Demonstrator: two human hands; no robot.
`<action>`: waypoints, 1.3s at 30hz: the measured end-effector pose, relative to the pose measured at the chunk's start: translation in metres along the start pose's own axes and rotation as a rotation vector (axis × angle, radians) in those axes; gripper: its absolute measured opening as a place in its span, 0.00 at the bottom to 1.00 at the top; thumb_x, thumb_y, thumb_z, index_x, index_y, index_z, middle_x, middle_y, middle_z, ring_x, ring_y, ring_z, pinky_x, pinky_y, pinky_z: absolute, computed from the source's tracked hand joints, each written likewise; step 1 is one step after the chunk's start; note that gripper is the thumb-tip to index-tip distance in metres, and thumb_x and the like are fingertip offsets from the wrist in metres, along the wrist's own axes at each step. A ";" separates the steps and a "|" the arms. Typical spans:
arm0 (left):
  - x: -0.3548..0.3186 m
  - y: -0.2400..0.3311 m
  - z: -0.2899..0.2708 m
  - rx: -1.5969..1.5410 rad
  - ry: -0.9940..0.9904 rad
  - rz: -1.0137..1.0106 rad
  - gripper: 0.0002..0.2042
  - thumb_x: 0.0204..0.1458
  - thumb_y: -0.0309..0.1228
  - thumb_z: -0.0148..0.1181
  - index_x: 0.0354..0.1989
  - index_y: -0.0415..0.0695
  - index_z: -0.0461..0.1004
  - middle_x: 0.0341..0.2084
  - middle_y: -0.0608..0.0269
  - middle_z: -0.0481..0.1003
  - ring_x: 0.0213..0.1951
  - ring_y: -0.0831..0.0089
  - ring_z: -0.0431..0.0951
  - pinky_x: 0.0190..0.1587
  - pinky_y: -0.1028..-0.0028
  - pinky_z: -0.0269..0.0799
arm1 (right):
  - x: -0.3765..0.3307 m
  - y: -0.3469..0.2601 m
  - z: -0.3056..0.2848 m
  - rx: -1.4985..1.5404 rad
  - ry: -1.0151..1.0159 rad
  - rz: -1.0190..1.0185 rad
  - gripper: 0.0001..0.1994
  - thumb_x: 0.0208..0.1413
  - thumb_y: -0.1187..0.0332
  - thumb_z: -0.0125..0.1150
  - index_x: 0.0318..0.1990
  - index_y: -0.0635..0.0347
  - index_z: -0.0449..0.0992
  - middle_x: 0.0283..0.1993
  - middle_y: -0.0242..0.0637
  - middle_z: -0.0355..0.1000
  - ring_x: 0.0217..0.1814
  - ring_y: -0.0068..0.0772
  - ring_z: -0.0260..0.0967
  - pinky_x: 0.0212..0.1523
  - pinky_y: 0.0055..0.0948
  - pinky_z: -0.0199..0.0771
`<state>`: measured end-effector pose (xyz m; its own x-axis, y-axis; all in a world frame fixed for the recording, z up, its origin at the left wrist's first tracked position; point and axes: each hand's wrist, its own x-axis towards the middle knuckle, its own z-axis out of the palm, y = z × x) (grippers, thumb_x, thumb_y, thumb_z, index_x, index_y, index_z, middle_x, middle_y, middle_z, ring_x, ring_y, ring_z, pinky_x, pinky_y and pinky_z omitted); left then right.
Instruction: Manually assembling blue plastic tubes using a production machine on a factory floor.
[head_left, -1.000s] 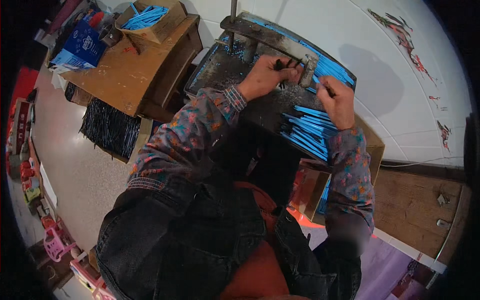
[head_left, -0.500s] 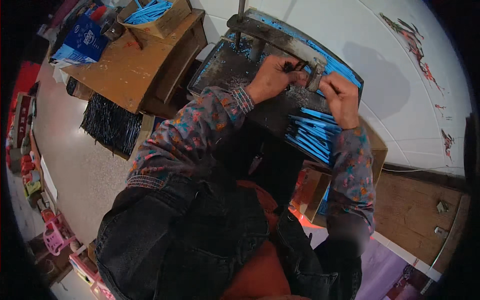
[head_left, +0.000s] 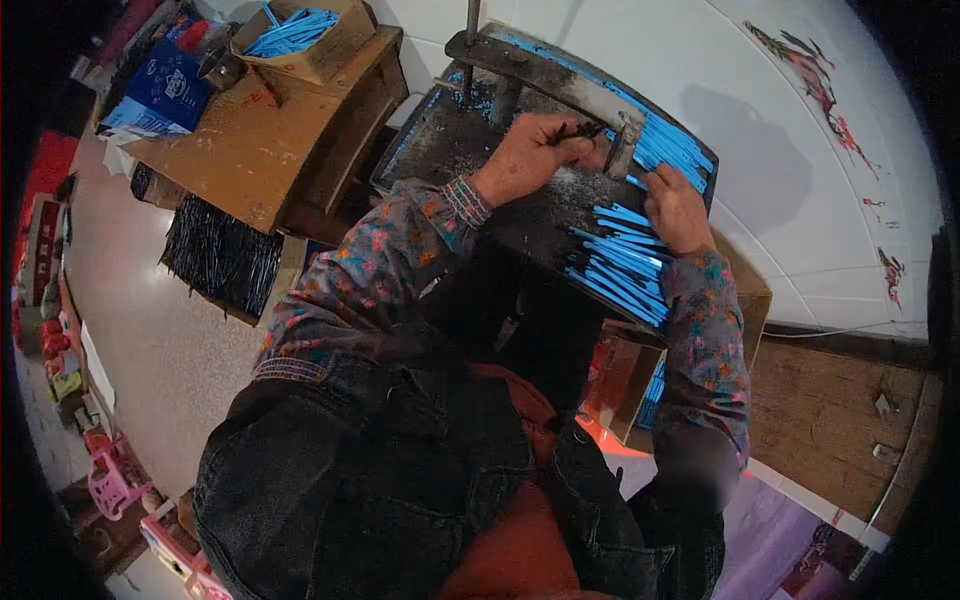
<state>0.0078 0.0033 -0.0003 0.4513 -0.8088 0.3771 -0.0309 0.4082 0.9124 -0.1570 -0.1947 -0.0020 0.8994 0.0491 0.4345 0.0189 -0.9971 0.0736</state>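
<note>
At the dark worktop [head_left: 440, 140], my left hand [head_left: 525, 165] is closed around several thin black strands [head_left: 580, 130], whose ends stick out past the fingers. Just right of it my right hand [head_left: 682, 212] pinches a slim blue stick [head_left: 636, 181], its tip pointing left toward an upright metal piece [head_left: 624, 145]. This piece hangs at the end of a dark metal arm [head_left: 530, 68]. Below the hands lies a loose pile of blue sticks with dark ends [head_left: 620, 265]. More blue sticks [head_left: 672, 142] lie in a row along the far right edge.
On the left, a brown wooden table [head_left: 240, 150] carries a cardboard box of blue pieces [head_left: 300, 40], a blue package [head_left: 165, 90] and a metal cup [head_left: 220, 68]. A bundle of black strands [head_left: 225, 255] stands below it. The white wall [head_left: 760, 110] rises on the right.
My right hand has drawn slightly down and away from the metal piece, and a blue stick now shows at its fingertips. My left hand has shifted a little left.
</note>
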 end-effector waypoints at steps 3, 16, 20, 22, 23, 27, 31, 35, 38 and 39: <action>-0.001 0.007 0.002 -0.029 0.052 0.012 0.04 0.52 0.25 0.57 0.33 0.37 0.76 0.22 0.67 0.74 0.25 0.81 0.67 0.34 0.81 0.65 | 0.019 -0.020 -0.026 0.270 0.040 0.110 0.05 0.51 0.73 0.57 0.33 0.65 0.75 0.26 0.35 0.67 0.25 0.29 0.59 0.28 0.24 0.60; 0.001 0.010 0.007 -0.052 0.062 -0.022 0.03 0.49 0.23 0.59 0.26 0.39 0.76 0.20 0.70 0.72 0.25 0.83 0.66 0.32 0.83 0.63 | 0.043 -0.069 -0.046 1.317 0.048 0.882 0.04 0.49 0.76 0.58 0.33 0.65 0.76 0.20 0.26 0.64 0.21 0.19 0.55 0.25 0.19 0.58; 0.000 0.012 0.004 0.015 0.077 -0.031 0.02 0.47 0.19 0.58 0.28 0.33 0.76 0.21 0.65 0.75 0.24 0.81 0.70 0.30 0.82 0.68 | 0.046 -0.054 -0.042 0.829 0.034 0.388 0.03 0.49 0.75 0.58 0.31 0.65 0.76 0.21 0.26 0.66 0.23 0.18 0.55 0.27 0.18 0.58; 0.000 0.009 0.005 0.010 0.092 -0.031 0.02 0.47 0.19 0.58 0.28 0.33 0.76 0.21 0.65 0.75 0.24 0.81 0.70 0.30 0.82 0.68 | 0.039 -0.039 -0.044 0.872 -0.018 0.396 0.03 0.49 0.75 0.58 0.31 0.65 0.76 0.23 0.27 0.66 0.24 0.20 0.57 0.28 0.19 0.58; 0.000 0.007 0.007 0.005 0.102 -0.031 0.02 0.47 0.19 0.58 0.28 0.33 0.76 0.21 0.65 0.75 0.23 0.81 0.70 0.31 0.82 0.69 | 0.034 -0.030 -0.048 0.914 -0.068 0.409 0.03 0.50 0.75 0.57 0.31 0.64 0.76 0.24 0.28 0.67 0.25 0.22 0.58 0.29 0.21 0.59; -0.003 0.005 0.007 0.031 0.102 -0.023 0.03 0.48 0.20 0.58 0.29 0.33 0.76 0.21 0.65 0.75 0.24 0.81 0.69 0.31 0.81 0.69 | 0.028 -0.021 -0.045 0.896 -0.171 0.361 0.03 0.48 0.74 0.58 0.30 0.63 0.75 0.27 0.32 0.68 0.28 0.28 0.62 0.32 0.25 0.62; 0.001 0.006 0.002 0.159 0.021 0.031 0.04 0.49 0.20 0.57 0.31 0.33 0.76 0.23 0.64 0.75 0.24 0.81 0.69 0.31 0.81 0.69 | 0.032 -0.012 -0.022 0.586 -0.148 0.140 0.05 0.44 0.73 0.60 0.29 0.64 0.75 0.28 0.36 0.69 0.29 0.36 0.64 0.33 0.31 0.65; -0.001 0.011 0.010 -0.071 0.045 0.023 0.05 0.50 0.20 0.56 0.34 0.33 0.75 0.25 0.63 0.76 0.26 0.81 0.69 0.32 0.81 0.68 | 0.013 0.000 0.015 0.152 -0.029 0.090 0.08 0.43 0.72 0.61 0.33 0.63 0.75 0.31 0.40 0.68 0.32 0.45 0.65 0.36 0.36 0.66; -0.005 0.009 0.005 -0.037 0.044 0.026 0.05 0.50 0.20 0.55 0.34 0.33 0.75 0.26 0.63 0.76 0.27 0.81 0.69 0.32 0.81 0.67 | 0.015 -0.006 0.003 0.077 0.023 0.080 0.08 0.45 0.73 0.59 0.34 0.64 0.74 0.29 0.38 0.67 0.30 0.40 0.63 0.35 0.31 0.65; -0.005 0.008 0.004 -0.023 0.036 0.032 0.05 0.51 0.20 0.54 0.35 0.33 0.74 0.26 0.62 0.76 0.27 0.80 0.69 0.32 0.81 0.67 | 0.016 -0.008 -0.006 0.032 0.052 0.079 0.07 0.46 0.73 0.59 0.34 0.64 0.74 0.29 0.38 0.66 0.29 0.38 0.63 0.34 0.28 0.65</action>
<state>0.0015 0.0086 0.0060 0.4821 -0.7795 0.3998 -0.0255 0.4437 0.8958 -0.1453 -0.1859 0.0094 0.8748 -0.0279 0.4836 -0.0368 -0.9993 0.0090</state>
